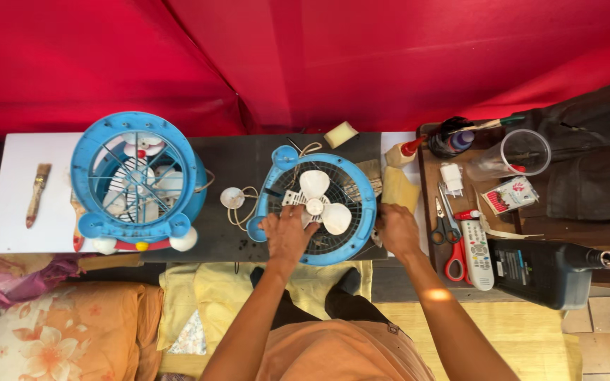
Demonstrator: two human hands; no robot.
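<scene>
A small blue round fan [317, 207] lies flat on the dark table top [234, 162], its front grille off and its white three-blade propeller [319, 203] exposed. My left hand [288, 233] rests on the fan's rear grille at the lower left, fingers curled beside the propeller hub. My right hand [397, 230] holds the fan's blue rim on its right side. A second blue fan [138, 185] with its grille on and a cartoon cat shape stands to the left.
A paintbrush [37, 192] lies on the white board at far left. Right of the fan are yellow cloth [398, 187], scissors [450, 236], a white remote [477, 252], a black jug [548, 271], a clear plastic cup [524, 152] and small bottles. Red fabric hangs behind.
</scene>
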